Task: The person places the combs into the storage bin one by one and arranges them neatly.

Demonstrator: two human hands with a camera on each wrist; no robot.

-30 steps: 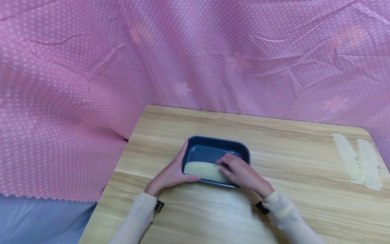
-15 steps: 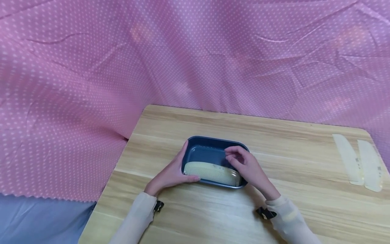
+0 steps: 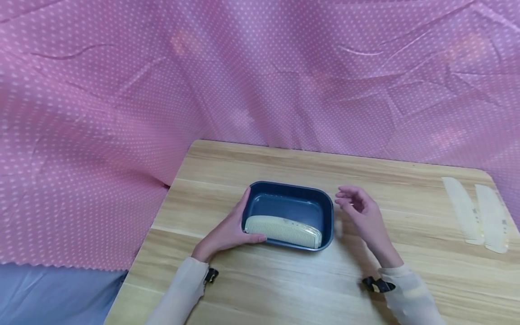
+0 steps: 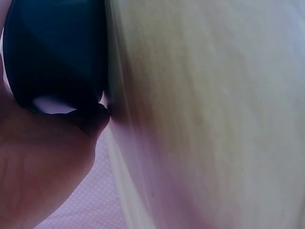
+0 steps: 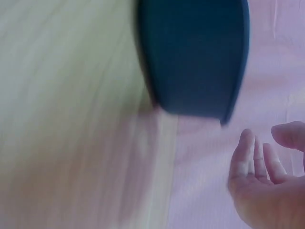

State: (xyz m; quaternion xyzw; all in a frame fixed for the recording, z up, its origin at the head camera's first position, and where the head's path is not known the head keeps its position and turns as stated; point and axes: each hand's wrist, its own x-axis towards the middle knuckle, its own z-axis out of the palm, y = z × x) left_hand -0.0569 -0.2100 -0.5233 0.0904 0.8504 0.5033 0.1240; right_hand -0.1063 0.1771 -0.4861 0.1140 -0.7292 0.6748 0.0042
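The right hand [image 3: 363, 214] hangs just to the right of the tray, raised clear of the surface [image 3: 260, 280], its fingers loosely bent, thumb apart from them, nothing between them. The left hand [image 3: 229, 228] grips the blue tray [image 3: 286, 205] at its near left corner, fingers along the end wall and thumb along the near rim.

Inside the tray, a pale comb [image 3: 282, 229] lies lengthwise by the near wall, teeth toward the person; its right end looks layered, and I can't tell from here whether another is stacked beneath. The back half of the tray floor is bare.

Well off to the right, near the edge, the left loose comb [image 3: 463, 212] and the right loose comb [image 3: 491, 219] lie almost parallel, teeth leftward. Beyond hangs a pink dotted cloth [image 3: 264, 81].

I'd judge the work is between combs, one boxed and two out. The next move probably calls for a long rightward reach and a careful pinch on a thin edge, the left hand steadying the tray.
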